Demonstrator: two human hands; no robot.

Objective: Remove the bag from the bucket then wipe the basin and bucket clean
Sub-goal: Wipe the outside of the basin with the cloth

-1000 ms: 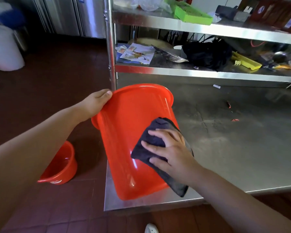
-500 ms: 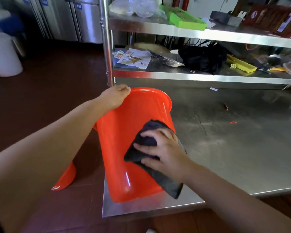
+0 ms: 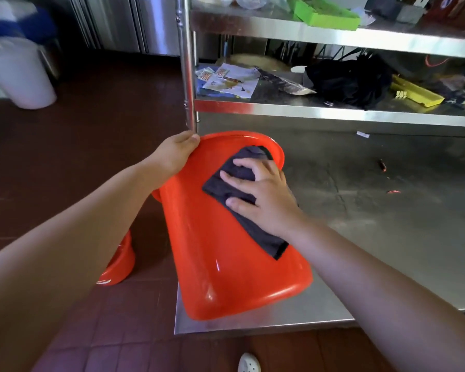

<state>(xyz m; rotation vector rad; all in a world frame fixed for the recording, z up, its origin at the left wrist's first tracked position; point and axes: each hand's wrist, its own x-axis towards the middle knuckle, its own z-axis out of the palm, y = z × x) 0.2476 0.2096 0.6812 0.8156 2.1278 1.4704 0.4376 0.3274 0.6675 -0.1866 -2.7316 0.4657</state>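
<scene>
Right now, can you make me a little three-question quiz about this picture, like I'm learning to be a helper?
1. True or false: the orange bucket stands upright on the metal table.
2. What does the right hand press against the bucket? A) a sponge B) a dark cloth C) a brush
3. Fill in: the left hand holds the bucket by its ____.

Key
1. False: it is tipped over, its side facing up.
2. B: the dark cloth, under flat fingers.
3. Rim. The smaller orange basin sits on the floor.
</scene>
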